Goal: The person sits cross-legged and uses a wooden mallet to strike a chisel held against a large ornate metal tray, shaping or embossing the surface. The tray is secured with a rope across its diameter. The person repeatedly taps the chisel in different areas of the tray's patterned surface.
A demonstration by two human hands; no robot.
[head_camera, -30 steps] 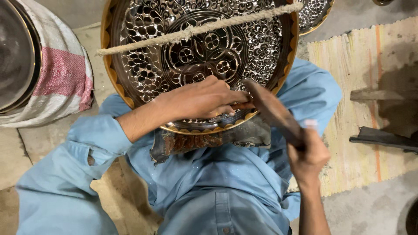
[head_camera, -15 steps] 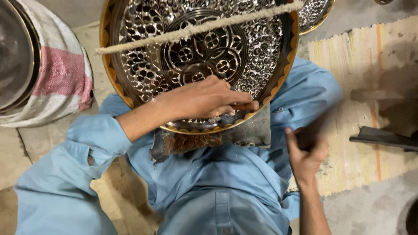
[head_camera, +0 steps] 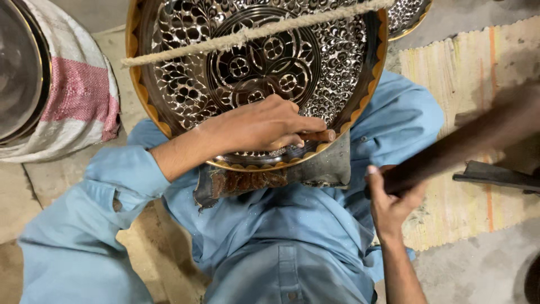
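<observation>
Large engraved metal tray (head_camera: 337,79) propped over the lap, lower rim resting on a worn block (head_camera: 320,169) between the knees, a rope (head_camera: 253,32) stretched across its face. Risk of slipping off that block under a hard blow, scarring the floral pattern. Left hand (head_camera: 259,126) pressed flat on the tray near the lower rim, grip clamped on a short chisel (head_camera: 318,135), tip hidden under the fingers. Right hand (head_camera: 391,194) closed tight around a hammer handle (head_camera: 450,155), blurred in swing, head probably out toward the striped mat (head_camera: 467,214). Danger of a mistimed strike landing on knuckles beside the chisel end. Danger too of the chisel skidding off its line, cutting a stray mark.
</observation>
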